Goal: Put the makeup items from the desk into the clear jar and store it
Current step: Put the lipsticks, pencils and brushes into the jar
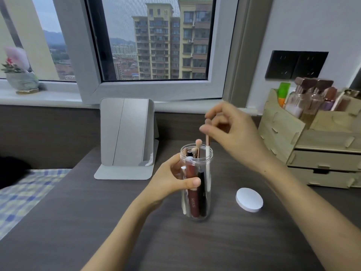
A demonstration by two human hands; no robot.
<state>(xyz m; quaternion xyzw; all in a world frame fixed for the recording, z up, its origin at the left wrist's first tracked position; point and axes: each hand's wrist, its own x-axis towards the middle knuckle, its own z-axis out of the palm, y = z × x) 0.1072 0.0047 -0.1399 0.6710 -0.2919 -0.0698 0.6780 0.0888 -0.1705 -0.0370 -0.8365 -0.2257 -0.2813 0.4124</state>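
Note:
A clear jar (207,211) stands upright on the dark desk (82,222), near the middle. My left hand (172,178) is wrapped around its side. Inside are a dark red lip gloss tube (193,202), a black tube (202,192) and small brushes. A white-handled makeup brush (207,153) stands in the jar's right side, its tip sticking out above the rim. My right hand (234,132) hovers just above the jar with its fingers apart, blurred, right at the brush's tip; whether it still touches the brush is unclear. The jar's white lid (249,200) lies flat on the desk to the right.
A grey folding mirror (127,137) stands behind the jar. A wooden drawer organiser (312,145) with bottles fills the right side. A checked blanket (23,194) lies at the left edge. A potted plant (21,75) sits on the window sill.

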